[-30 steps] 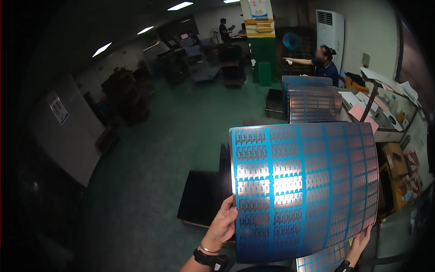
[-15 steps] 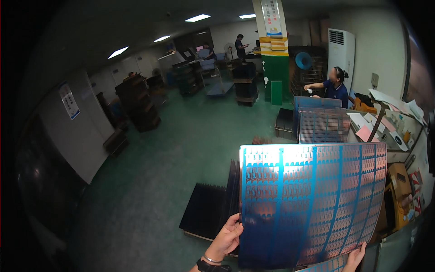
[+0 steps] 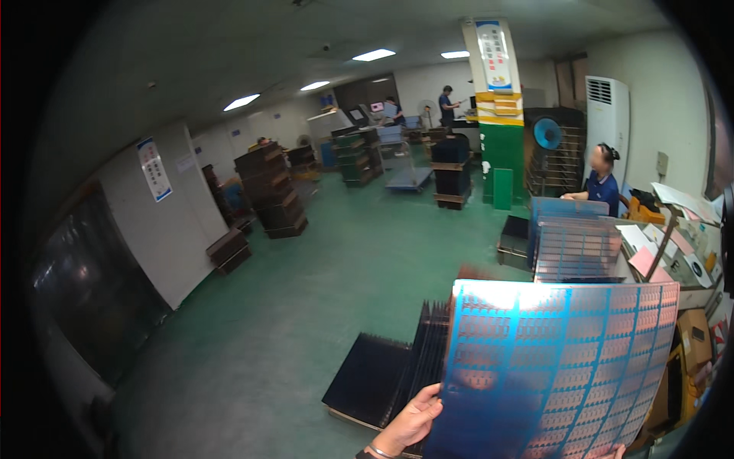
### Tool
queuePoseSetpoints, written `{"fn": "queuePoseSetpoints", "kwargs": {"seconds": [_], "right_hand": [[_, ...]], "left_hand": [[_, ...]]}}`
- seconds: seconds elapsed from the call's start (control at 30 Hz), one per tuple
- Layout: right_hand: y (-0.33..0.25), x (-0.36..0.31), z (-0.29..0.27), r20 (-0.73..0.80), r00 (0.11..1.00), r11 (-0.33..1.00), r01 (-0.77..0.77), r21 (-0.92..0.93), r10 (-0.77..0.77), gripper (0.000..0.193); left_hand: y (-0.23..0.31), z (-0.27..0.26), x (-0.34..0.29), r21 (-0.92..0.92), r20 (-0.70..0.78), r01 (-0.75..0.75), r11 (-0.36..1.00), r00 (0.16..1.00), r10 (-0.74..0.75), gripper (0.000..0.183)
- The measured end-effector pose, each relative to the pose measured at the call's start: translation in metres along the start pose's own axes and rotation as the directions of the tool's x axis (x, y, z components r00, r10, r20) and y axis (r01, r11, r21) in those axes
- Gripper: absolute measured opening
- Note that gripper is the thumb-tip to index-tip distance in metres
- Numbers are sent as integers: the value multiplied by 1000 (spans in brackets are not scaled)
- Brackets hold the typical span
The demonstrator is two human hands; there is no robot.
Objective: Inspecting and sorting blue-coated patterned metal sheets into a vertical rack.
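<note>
I hold up a large thin blue sheet (image 3: 558, 367) printed with a grid of small silver patterns; it glints at its top edge. My left hand (image 3: 413, 419) grips its lower left edge, thumb on the front, with a bracelet at the wrist. Only a sliver of my right hand (image 3: 612, 453) shows at the picture's bottom edge, under the sheet's lower right side. The sheet hides whatever lies behind it.
Dark sheets (image 3: 375, 379) lie stacked on the green floor left of my hand. More blue sheets (image 3: 575, 243) stand upright behind. A person in blue (image 3: 604, 183) works at a paper-strewn desk (image 3: 673, 245). Loaded pallets (image 3: 267, 191) and a green pillar (image 3: 501, 153) stand farther off.
The sheet has sunk lower in the picture and drifted right. The view has lifted, so more of the far room shows. Both hands keep their hold.
</note>
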State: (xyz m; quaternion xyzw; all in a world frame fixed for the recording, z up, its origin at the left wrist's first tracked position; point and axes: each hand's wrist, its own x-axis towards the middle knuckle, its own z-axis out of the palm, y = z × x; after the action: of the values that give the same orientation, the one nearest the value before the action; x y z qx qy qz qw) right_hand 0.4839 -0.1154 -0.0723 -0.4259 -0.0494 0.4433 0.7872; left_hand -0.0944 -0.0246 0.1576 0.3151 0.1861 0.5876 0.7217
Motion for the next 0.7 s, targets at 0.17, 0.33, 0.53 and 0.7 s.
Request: {"fn": "queuePoseSetpoints", "kwargs": {"seconds": [0.17, 0.33, 0.53, 0.7], "right_hand": [[-27, -62, 81, 366, 838, 275, -493, 825, 404, 25], [-31, -78, 113, 305, 863, 172, -399, 901, 403, 28], [-7, -41, 92, 188, 843, 470, -450, 759, 504, 18], [28, 11, 2, 778, 533, -611, -506, 609, 333, 15]], "left_hand": [[3, -1, 1, 29, -21, 32, 999, 999, -31, 38], [8, 21, 0, 66, -113, -17, 998, 993, 24, 44], [4, 16, 3, 95, -149, -37, 995, 988, 51, 43], [6, 15, 2, 78, -179, -54, 995, 982, 67, 44]]}}
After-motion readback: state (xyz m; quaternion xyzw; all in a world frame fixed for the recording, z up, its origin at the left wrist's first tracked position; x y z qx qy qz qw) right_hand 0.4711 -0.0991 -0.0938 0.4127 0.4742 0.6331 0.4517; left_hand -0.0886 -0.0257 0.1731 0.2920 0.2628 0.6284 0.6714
